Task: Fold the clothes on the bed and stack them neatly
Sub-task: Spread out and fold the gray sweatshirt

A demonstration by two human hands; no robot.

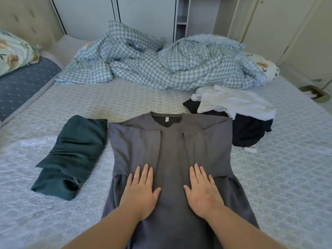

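Pressing the grey cotton dress (170,146) flat.
Both my left hand (142,191) and right hand (202,190) lie open-palmed, straight-fingered, pinning the folded-in sleeves beyond my fingertips.

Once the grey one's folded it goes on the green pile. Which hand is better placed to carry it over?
Left, probably. The folded green garment lies on the left hand's side of the grey shirt; the right hand would have to cross over. Both hands now press flat on the shirt, so neither has a grip advantage.
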